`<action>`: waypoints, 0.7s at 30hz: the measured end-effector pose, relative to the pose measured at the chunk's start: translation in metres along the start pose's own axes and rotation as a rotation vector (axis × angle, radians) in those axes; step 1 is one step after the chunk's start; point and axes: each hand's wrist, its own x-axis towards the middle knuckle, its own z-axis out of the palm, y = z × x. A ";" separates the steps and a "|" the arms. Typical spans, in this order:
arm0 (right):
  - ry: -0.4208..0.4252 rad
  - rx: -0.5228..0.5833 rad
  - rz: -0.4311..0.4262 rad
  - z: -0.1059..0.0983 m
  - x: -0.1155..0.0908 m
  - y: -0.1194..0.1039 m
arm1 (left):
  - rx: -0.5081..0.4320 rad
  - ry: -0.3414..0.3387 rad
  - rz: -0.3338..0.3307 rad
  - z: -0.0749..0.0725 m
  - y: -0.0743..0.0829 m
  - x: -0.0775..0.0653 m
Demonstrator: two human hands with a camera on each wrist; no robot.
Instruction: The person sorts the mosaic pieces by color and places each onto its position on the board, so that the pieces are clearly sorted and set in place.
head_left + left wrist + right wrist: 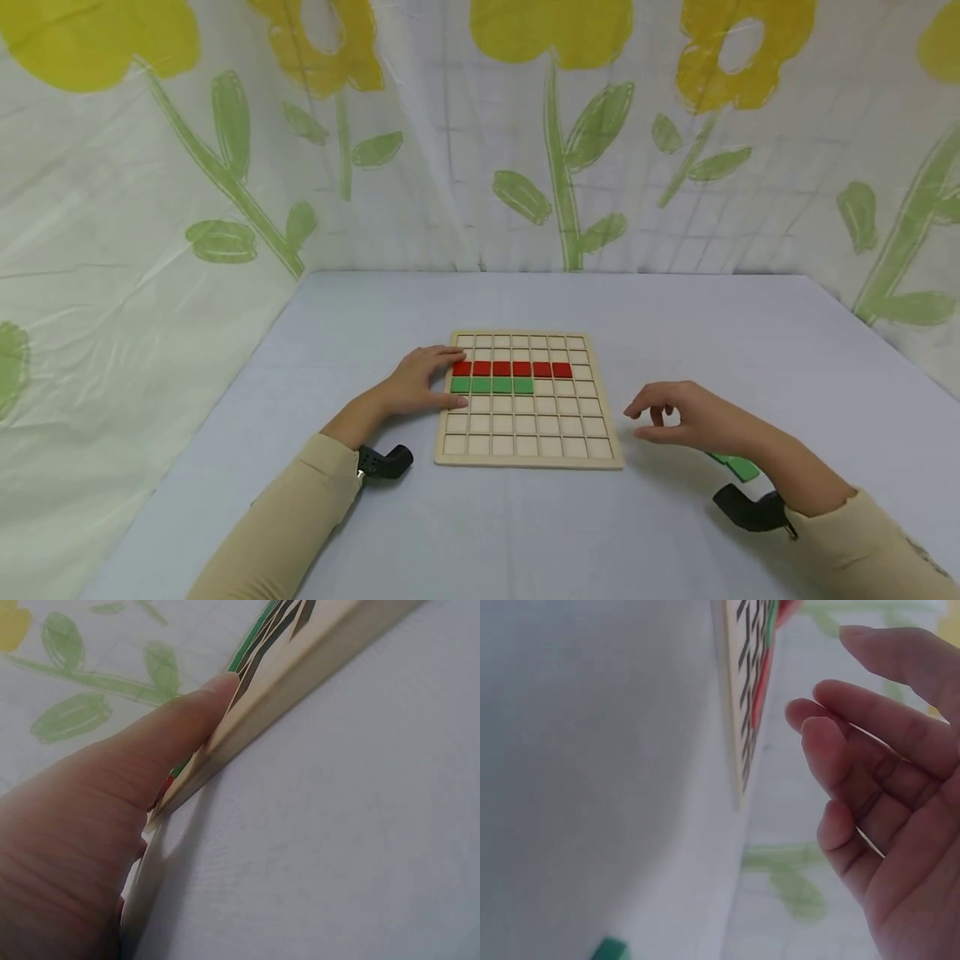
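Observation:
A light wooden grid board [528, 460] lies flat on the table, with a row of several red tiles [522, 369] and, nearer the person, a shorter row of several green tiles [492, 385]. My left hand [416, 383] rests at the board's left side, thumb and fingers spread and fairly straight; in the left wrist view the thumb [187, 716] lies over the wooden rim [247, 727]. To the right of the board hovers my right hand [693, 414], fingers loosely bent, nothing between them. The right wrist view shows its palm [922, 870] bare.
Loose green tiles [742, 469] lie on the table by the right forearm, which partly covers them. White cloth covers the table [420, 533]. Behind it hangs a curtain [442, 208] with yellow flowers. Each wrist wears a black camera mount [386, 462].

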 end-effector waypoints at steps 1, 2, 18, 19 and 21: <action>0.012 -0.001 -0.007 0.000 -0.003 0.002 | 0.000 0.001 0.000 0.000 0.000 0.000; 0.024 -0.001 -0.013 0.000 -0.005 0.004 | 0.004 0.002 0.003 0.000 -0.001 0.000; 0.152 0.031 -0.021 -0.003 -0.050 0.025 | 0.008 0.007 0.017 0.001 -0.004 0.001; 0.157 0.024 -0.020 -0.003 -0.052 0.026 | 0.005 0.008 0.017 0.001 -0.004 0.001; 0.172 0.019 -0.004 -0.004 -0.056 0.026 | 0.004 0.008 0.015 0.001 -0.004 0.001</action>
